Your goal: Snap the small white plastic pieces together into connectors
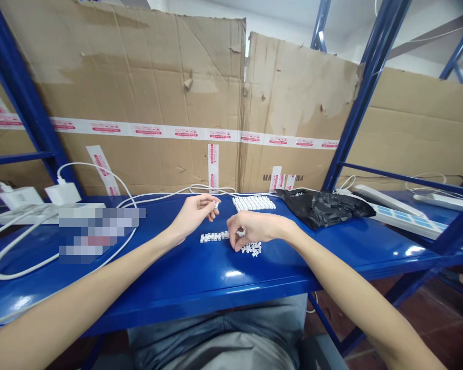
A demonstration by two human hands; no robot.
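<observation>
Between thumb and fingertips, my left hand [195, 215] pinches a small white plastic piece [216, 204] above the blue shelf [170, 267]. My right hand [254, 226] is lower and further right, thumb and fingers curled together over the near end of the loose pieces; what is in its fingertips is hidden. A row of small white plastic pieces [212, 237] runs leftward from under the right hand. Just below that hand lies a loose pile of tiny white parts [253, 249]. Behind it stands a tight block of white pieces in rows [256, 203].
A crumpled black plastic bag [324, 208] lies right of the block. White cables and charger plugs [64, 192] fill the left side, beside a pixelated patch. Cardboard sheets [158, 87] wall off the back; blue metal posts [364, 92] frame the shelf. White strips [409, 221] lie far right.
</observation>
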